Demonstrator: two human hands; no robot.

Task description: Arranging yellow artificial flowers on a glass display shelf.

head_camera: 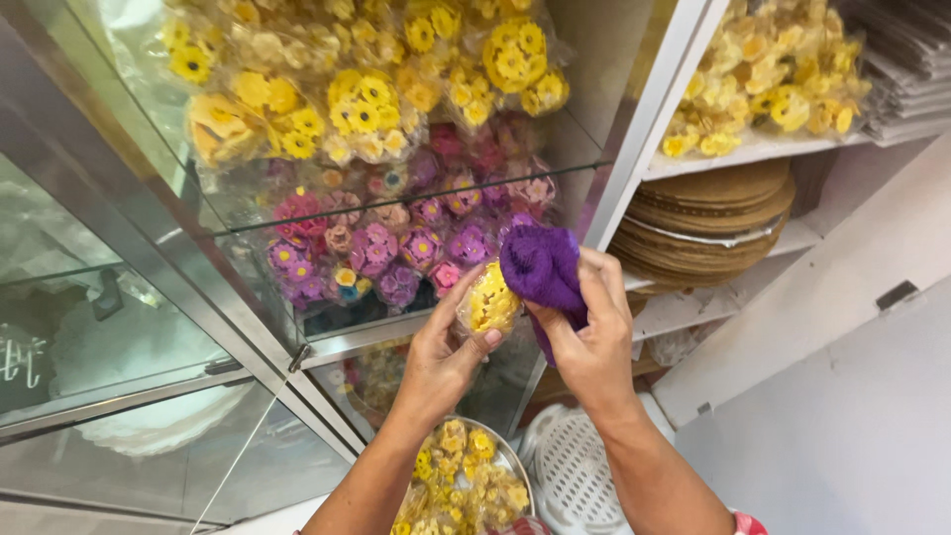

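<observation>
The left hand has its fingers curled closed around a small clear packet of yellow flowers, thumb tip pressed against the packet's lower side, holding it up in front of the glass cabinet. The right hand is closed too, its fingers wrapped over a bunched purple cloth that sits against the packet's right side, so cloth and packet are touching. The packet lies just left of the right hand's fingers and directly above the left palm; its long axis looks roughly upright, tilted a little to the right, though the wrapping's glare makes the outline hard to read. Both hands are at the packet, the left bearing it, the right meeting it through the cloth.

Behind the hands, a glass shelf of the cabinet carries bagged pink and purple flowers below it and bagged yellow flowers above it. To the right of the cabinet's white upright frame, an open shelf holds more yellow flower bags, with a stack of flat brown woven discs on the shelf beneath. Below the forearms sits a round basin filled with further yellow flower packets, and just beside it on the right a white slotted plastic basket.
</observation>
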